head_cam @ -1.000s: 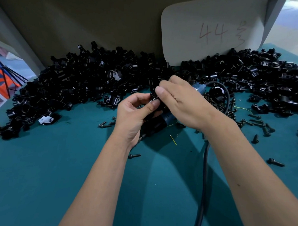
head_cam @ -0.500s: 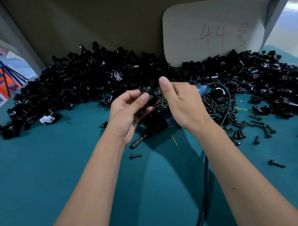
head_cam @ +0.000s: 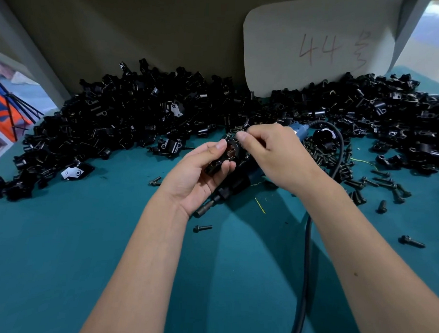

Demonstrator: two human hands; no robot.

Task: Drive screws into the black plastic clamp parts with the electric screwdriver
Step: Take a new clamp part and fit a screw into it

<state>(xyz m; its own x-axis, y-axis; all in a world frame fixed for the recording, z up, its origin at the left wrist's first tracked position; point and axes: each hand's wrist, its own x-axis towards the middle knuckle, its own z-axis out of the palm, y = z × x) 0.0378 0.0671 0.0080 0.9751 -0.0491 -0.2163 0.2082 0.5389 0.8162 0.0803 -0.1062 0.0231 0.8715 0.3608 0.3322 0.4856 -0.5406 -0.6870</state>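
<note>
My left hand [head_cam: 195, 175] grips a black plastic clamp part [head_cam: 226, 156] between thumb and fingers above the teal table. My right hand [head_cam: 276, 153] has its fingers curled, and its thumb and fingertips meet at the clamp's top edge; whether they pinch a screw is hidden. The electric screwdriver [head_cam: 235, 184] lies on the table under both hands, its bit pointing near-left and its blue rear end [head_cam: 298, 130] showing behind my right hand. Its black cable [head_cam: 307, 244] runs toward me.
A long pile of black clamp parts [head_cam: 140, 118] fills the back of the teal table [head_cam: 85, 261], continuing to the right [head_cam: 389, 110]. Loose black screws [head_cam: 377, 181] lie scattered on the right; single screws [head_cam: 202, 228] lie near my left wrist. A card marked "44" [head_cam: 317, 47] leans on the back wall.
My left hand has turned the clamp part up and brought it nearer. My right hand came back from a raised, open pose and closed its fingertips onto the clamp's top.
</note>
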